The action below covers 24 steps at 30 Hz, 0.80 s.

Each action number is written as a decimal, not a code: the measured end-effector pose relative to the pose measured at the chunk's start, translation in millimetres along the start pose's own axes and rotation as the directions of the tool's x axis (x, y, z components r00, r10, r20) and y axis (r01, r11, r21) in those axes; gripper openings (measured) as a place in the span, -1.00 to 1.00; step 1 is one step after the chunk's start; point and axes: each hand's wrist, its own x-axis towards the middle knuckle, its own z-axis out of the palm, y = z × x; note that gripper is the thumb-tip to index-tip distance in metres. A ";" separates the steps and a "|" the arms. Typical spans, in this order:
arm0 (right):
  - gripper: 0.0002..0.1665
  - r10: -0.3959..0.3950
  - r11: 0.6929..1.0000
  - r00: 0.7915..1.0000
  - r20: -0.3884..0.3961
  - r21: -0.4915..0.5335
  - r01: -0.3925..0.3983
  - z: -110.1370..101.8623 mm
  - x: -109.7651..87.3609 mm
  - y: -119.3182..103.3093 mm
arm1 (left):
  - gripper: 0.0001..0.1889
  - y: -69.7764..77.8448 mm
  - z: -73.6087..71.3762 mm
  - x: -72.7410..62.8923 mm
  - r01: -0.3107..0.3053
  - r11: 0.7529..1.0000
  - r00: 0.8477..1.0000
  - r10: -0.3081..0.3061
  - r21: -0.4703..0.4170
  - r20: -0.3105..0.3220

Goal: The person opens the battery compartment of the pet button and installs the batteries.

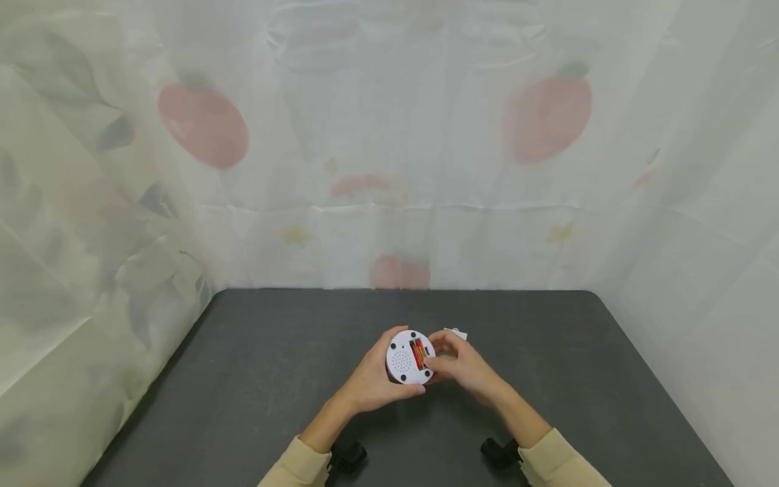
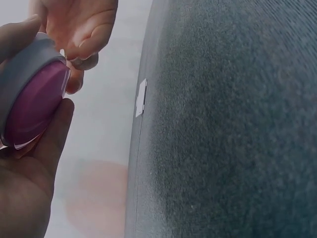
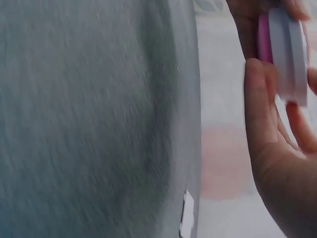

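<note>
My left hand (image 1: 377,379) grips a round white battery device (image 1: 399,360) from its left side, fingers and thumb spread round the rim. Its underside faces up, showing speaker holes, black rubber feet and an uncovered compartment with red-and-black batteries (image 1: 418,353). A glossy pink dome (image 2: 39,104) forms the opposite face, visible in the left wrist view. My right hand (image 1: 468,368) holds the device's right edge, thumb at the batteries and other fingers round toward the pink side. Just behind that hand, a small white cover piece (image 1: 461,334) lies on the table, partly hidden in the head view.
The dark grey table (image 1: 274,338) extends around both hands. Pale curtains (image 1: 377,135) with fruit prints hang behind it and at both sides. Black wrist mounts (image 1: 349,458) sit beside the beige sleeves (image 1: 298,463).
</note>
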 end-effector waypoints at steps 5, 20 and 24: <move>-0.56 -0.012 0.995 0.998 0.066 -0.098 0.018 -14.0 0.0 -3.3 | 0.09 -3.5 -2.5 -1.4 0.017 1.000 1.000 -0.017 -0.010 -0.001; -0.79 -0.054 0.824 0.982 -0.179 -0.563 -0.057 -48.5 10.4 2.8 | 0.08 -6.0 -2.9 -4.2 0.023 0.999 0.999 -0.022 0.026 -0.049; -0.81 -0.069 0.781 0.963 -0.261 -0.615 -0.111 -50.7 16.4 5.3 | 0.09 -6.4 -3.4 -4.6 0.022 0.999 0.998 -0.020 0.036 -0.057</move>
